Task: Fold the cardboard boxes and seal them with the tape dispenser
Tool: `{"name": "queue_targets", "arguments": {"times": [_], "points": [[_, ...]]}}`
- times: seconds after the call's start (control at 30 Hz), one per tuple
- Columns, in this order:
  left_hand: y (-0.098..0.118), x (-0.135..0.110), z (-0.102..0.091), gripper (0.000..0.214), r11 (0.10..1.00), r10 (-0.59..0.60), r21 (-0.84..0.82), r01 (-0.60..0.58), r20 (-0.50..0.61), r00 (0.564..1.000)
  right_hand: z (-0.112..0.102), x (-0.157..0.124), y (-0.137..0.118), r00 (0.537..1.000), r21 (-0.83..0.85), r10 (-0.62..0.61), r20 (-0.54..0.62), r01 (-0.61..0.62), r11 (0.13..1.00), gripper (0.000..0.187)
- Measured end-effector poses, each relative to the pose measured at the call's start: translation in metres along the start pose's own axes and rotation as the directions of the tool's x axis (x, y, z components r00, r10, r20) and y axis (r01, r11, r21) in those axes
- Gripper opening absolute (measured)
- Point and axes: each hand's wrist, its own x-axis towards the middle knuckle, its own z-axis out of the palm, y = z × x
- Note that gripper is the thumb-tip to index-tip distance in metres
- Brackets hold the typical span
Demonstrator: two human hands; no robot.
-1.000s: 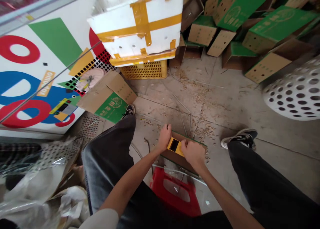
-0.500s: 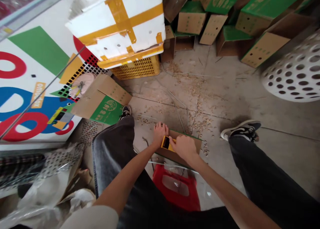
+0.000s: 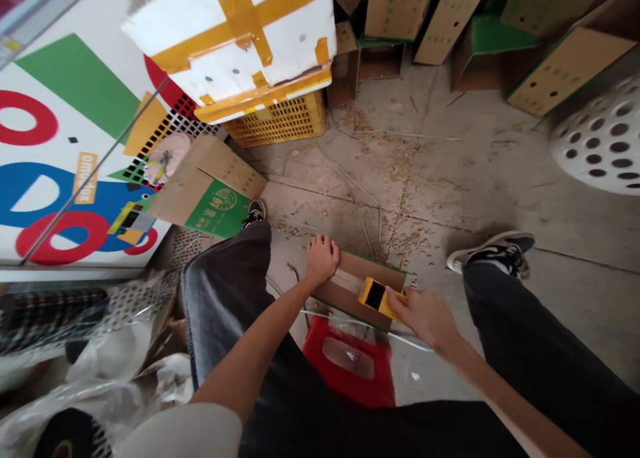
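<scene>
Two hands: the left hand and the right hand are held low between the knees, over a cardboard carton.
Right grip: closed around a yellow tape dispenser, which is pressed onto the carton.
Left grip: spread, laid palm down on the carton's far edge; nothing is pinched.
Carton: placed on the concrete floor, just beyond a red plastic stool.
Floor: strewn with wood shavings.
Beyond: a white foam box, bound with yellow tape, is set on a yellow plastic crate; green-printed cartons are heaped behind.
Right edge: a white perforated drum is seen.
</scene>
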Motion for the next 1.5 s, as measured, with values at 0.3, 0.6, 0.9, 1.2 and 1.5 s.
{"name": "queue_targets", "arguments": {"times": [0.3, 0.6, 0.9, 1.2, 1.5], "points": [[0.020, -0.017, 0.017, 0.037, 0.981, 0.140, -0.121, -0.154, -0.120, 0.983, 0.008, -0.001, 0.003, 0.998, -0.004, 0.000, -0.067, -0.001, 1.000, 0.070], [0.073, -0.037, 0.025, 0.019, 0.952, 0.291, -0.096, -0.291, -0.010, 0.957, 0.003, -0.008, -0.009, 0.995, -0.071, 0.002, -0.099, -0.009, 0.997, 0.065], [0.071, -0.028, 0.019, 0.016, 0.930, 0.367, -0.008, -0.367, 0.024, 0.930, -0.007, -0.011, -0.029, 0.987, -0.166, -0.158, 0.017, 0.159, 0.973, 0.066], [0.071, -0.030, 0.005, 0.021, 0.942, 0.334, 0.004, -0.335, 0.059, 0.941, -0.007, -0.013, -0.007, 0.965, -0.116, -0.251, 0.074, 0.258, 0.959, 0.072], [0.073, -0.033, 0.003, 0.025, 0.957, 0.291, -0.041, -0.289, 0.096, 0.952, 0.003, -0.047, 0.095, 0.970, -0.130, -0.193, 0.147, 0.212, 0.968, 0.070]]}}
